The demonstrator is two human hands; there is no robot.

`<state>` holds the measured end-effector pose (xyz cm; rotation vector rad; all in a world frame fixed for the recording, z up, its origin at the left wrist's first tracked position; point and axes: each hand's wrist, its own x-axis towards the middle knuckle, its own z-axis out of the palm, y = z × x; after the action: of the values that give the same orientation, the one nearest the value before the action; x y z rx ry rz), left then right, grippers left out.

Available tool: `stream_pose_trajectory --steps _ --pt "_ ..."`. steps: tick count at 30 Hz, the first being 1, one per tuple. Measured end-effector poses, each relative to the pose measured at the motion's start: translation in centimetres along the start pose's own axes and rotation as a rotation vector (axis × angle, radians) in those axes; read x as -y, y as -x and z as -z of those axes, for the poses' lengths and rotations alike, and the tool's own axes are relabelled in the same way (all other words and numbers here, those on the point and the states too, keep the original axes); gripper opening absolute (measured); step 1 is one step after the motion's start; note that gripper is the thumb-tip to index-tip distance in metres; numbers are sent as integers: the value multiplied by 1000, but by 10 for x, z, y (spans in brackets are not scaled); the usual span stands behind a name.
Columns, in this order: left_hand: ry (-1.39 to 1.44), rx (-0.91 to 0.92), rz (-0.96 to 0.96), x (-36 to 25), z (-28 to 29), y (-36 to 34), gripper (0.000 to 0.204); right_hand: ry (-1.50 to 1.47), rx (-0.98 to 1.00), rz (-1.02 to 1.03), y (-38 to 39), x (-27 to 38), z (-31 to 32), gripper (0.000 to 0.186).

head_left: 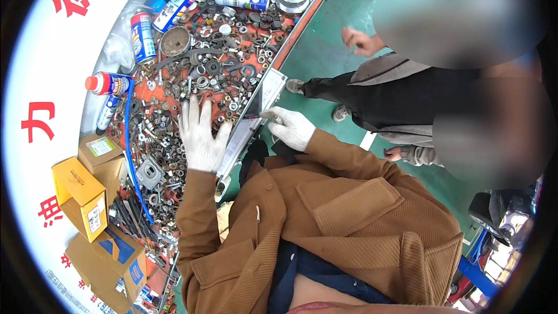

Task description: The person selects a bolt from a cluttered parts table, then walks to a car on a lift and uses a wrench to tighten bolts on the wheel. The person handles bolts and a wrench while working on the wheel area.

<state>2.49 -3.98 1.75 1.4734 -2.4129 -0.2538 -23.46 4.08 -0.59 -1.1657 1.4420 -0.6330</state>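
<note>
While left hand spreads over nuts, right hand touches tray rim

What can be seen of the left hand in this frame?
The left hand wears a white knit work glove, slightly soiled. It lies palm down with fingers spread and pointing away from the person, flat on the heap of nuts, washers and bolts in the red tray. It grips nothing. A brown corduroy sleeve runs from its wrist.
</note>
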Motion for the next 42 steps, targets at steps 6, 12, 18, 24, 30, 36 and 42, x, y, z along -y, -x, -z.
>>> stream_pose_trajectory --steps 6,12,18,24,30,36,42 --pt "-65 131 -308 3 -30 -63 54 24 -14 39 0 0 -10 38" --pt "-85 241 -193 25 -1 -30 56 26 -123 -166 19 -18 1 38" --pt "285 159 -159 36 18 -66 57 -28 -233 -211 24 -26 5 36" --pt "-45 40 -296 40 -23 -161 84 35 -224 -150 6 -6 -4 37" --pt "57 19 -187 55 -18 -119 85 29 -240 -139 11 0 -7 36" --pt "55 -101 -242 72 5 -66 31 -9 -305 -140 18 -22 -8 34" --pt "-66 124 -161 73 43 -86 39 23 -277 -209 18 -12 -10 33"
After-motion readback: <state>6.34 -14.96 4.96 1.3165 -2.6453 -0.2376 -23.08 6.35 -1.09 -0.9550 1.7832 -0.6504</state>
